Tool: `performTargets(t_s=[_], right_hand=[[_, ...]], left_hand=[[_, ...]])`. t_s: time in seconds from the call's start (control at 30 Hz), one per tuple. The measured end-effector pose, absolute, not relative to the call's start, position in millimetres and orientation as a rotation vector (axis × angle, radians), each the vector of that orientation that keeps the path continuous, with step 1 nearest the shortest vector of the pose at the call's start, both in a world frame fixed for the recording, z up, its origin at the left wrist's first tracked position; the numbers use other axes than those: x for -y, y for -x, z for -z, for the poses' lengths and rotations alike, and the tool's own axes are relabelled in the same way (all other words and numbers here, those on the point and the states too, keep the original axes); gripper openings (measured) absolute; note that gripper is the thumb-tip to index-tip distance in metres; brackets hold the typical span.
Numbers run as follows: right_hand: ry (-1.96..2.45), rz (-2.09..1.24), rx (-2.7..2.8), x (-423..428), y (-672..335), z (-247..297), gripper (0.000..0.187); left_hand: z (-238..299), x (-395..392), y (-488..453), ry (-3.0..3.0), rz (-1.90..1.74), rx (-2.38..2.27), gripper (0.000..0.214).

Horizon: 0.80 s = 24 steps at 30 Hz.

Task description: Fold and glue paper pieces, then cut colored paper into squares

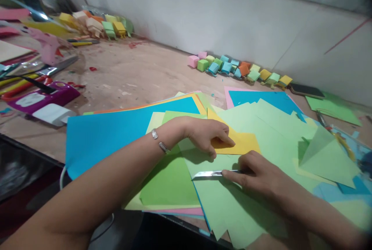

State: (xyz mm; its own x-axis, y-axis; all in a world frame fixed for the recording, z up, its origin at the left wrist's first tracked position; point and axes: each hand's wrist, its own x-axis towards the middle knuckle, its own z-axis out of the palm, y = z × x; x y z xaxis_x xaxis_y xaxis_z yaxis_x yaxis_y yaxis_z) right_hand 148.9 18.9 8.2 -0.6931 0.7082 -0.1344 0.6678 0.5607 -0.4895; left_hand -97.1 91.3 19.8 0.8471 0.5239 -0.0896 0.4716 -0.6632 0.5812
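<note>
My left hand (207, 134) lies across a piece of yellow paper (245, 143), index finger stretched out and pressing on it, the other fingers partly curled. Just below and to the right, my right hand (254, 174) grips a craft knife (213, 173) by its handle. Its bare blade points left, over or on a pale green sheet (232, 199); contact cannot be made out. Under my left wrist are a brighter green sheet (171, 184) and a large blue sheet (107, 134).
Small folded paper blocks (226, 67) line the wall, with another cluster (109, 29) at the back left. Scissors (343, 141) lie among paper at right, near a dark phone-like slab (307, 90). A pink glue gun (48, 45), purple box (43, 97) and white charger (54, 114) are at left.
</note>
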Motion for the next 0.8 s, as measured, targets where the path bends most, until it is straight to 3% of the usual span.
performTargets(t_s=[0.17,0.23,0.33,0.5,0.7,0.8], right_hand=[[1.37,-0.293,2.506,-43,-208,-21,0.039],[1.491,0.119,2.466,-54,-226,-18,0.047],[1.517,0.448,2.473,-59,-231,-6,0.044],[1.185,0.248,2.579,-54,-205,7,0.038],[1.112,0.016,2.618,-73,-183,15,0.047],[1.12,-0.032,2.642,-79,-175,16,0.044]], left_hand=[[-24,-84,93,-2.425,-0.044,-0.695,0.038],[-23,-78,88,-2.417,-0.099,-0.789,0.04],[-23,-69,82,-2.483,-0.13,-0.903,0.035],[-21,-62,75,-2.603,-0.147,-0.933,0.013],[-12,-66,72,-2.738,-0.383,-1.106,0.028],[-12,-67,73,-2.803,-0.3,-1.208,0.042]])
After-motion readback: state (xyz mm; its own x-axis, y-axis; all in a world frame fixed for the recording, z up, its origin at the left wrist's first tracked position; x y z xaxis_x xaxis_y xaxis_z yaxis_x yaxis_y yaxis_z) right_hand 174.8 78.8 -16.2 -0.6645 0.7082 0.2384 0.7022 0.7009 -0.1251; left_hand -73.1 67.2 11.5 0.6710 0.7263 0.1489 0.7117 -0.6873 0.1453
